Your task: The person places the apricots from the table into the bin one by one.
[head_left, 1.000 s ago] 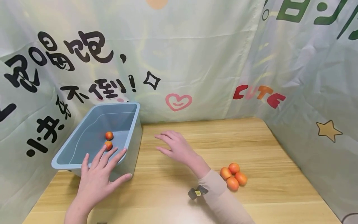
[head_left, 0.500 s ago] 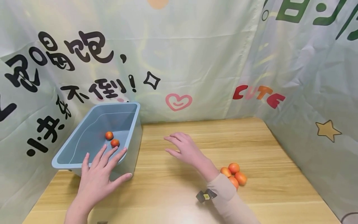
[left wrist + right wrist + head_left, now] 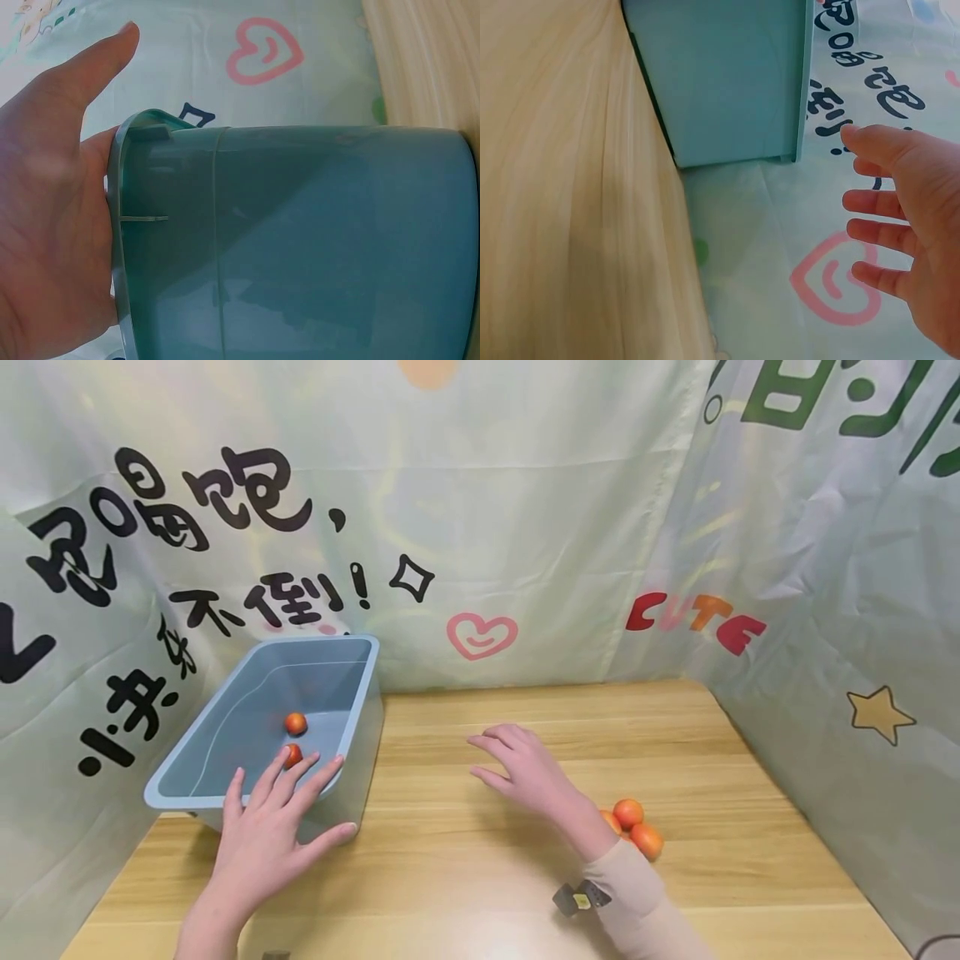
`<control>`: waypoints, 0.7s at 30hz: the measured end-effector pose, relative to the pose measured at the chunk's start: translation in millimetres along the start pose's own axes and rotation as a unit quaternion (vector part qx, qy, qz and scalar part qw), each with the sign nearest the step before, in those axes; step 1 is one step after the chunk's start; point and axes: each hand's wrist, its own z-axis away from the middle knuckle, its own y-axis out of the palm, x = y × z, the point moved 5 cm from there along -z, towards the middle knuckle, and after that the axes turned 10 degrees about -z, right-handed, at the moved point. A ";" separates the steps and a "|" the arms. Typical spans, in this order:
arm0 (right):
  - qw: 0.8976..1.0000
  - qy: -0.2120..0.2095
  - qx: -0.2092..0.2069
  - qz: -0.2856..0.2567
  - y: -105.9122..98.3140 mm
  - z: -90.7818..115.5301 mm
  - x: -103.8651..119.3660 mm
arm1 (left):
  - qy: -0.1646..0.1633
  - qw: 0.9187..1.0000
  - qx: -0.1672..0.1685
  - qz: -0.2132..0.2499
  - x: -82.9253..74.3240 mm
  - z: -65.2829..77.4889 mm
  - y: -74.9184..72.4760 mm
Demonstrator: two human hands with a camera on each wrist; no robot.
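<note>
A blue plastic tub (image 3: 367, 735) stands at the left of the table. Two small orange-red round fruits (image 3: 296, 723) lie inside it; the nearer one is partly behind a fingertip. My left hand (image 3: 262, 843) rests on the tub's near rim, fingers spread. In the left wrist view the hand (image 3: 45, 202) lies along the tub's rim. Over the table to the right of the tub is my right hand (image 3: 528, 772), holding nothing, its fingers loosely bent. More of the fruits (image 3: 628, 813) sit clustered on the table, partly hidden by the right forearm.
The wooden table (image 3: 750, 860) reaches back to a pale printed cloth (image 3: 525, 527) that hangs behind it and along both sides. A small dark device (image 3: 581, 897) sits at the right wrist. A dark object (image 3: 276, 955) shows at the bottom edge.
My right hand has moved right, away from the tub, toward the clustered fruits. The nearer fruit in the tub has shifted about. The left hand stays at the rim.
</note>
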 end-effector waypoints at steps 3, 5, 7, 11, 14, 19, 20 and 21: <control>1.000 0.007 0.004 0.001 -3.4 5.8 -2.1 | 0.001 1.000 -0.002 -0.001 -0.1 0.2 0.4; 1.000 0.012 0.008 0.002 -5.7 9.6 -3.8 | 0.001 1.000 -0.004 0.001 -0.1 0.4 0.3; 1.000 0.018 0.014 0.003 -7.9 13.4 -5.6 | 0.002 1.000 -0.005 0.003 -0.1 0.2 0.1; 0.999 0.033 0.033 0.008 -10.8 21.0 -10.1 | 0.003 1.000 -0.007 0.007 -0.3 -0.3 -0.8; 0.998 0.044 0.045 0.012 -12.5 26.4 -13.4 | 0.002 1.000 -0.006 0.007 -0.4 -0.2 -1.4; 0.998 0.050 0.048 0.014 -16.5 34.5 -18.2 | 0.002 1.000 -0.003 0.007 -0.5 -0.5 -1.8; 0.998 0.049 0.047 0.015 -17.4 36.1 -19.2 | 0.002 1.000 -0.002 0.007 -0.4 -0.4 -1.7; 0.998 0.048 0.046 0.017 -18.4 37.8 -20.4 | 0.001 1.000 -0.002 0.007 -0.4 -0.3 -1.6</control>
